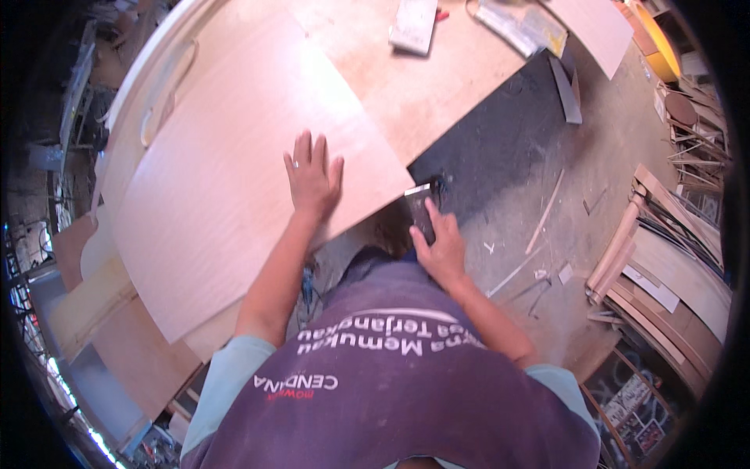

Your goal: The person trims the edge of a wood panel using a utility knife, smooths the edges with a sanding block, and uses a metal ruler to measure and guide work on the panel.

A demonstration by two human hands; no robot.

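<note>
A pale, thin wood sheet (226, 187) lies across the workbench (430, 94) in front of me, one corner reaching toward my right hand. My left hand (314, 178) rests flat on the sheet near its close edge, fingers spread, with a ring on one. In my right hand (444, 248) is a dark, narrow rectangular block-like hand tool (421, 213) with a bright strip across its far end. That end is right by the sheet's near right corner; whether it touches the edge I cannot tell. The fingers and thumb lie along the tool's side.
On the bench's far side are a whitish flat block (414, 27), a clear plastic packet (512, 30) and another pale sheet (598, 31). Thin wood strips (547, 211) litter the floor at right. Stacked boards (664, 281) stand farther right; more panels (141, 352) lean at left.
</note>
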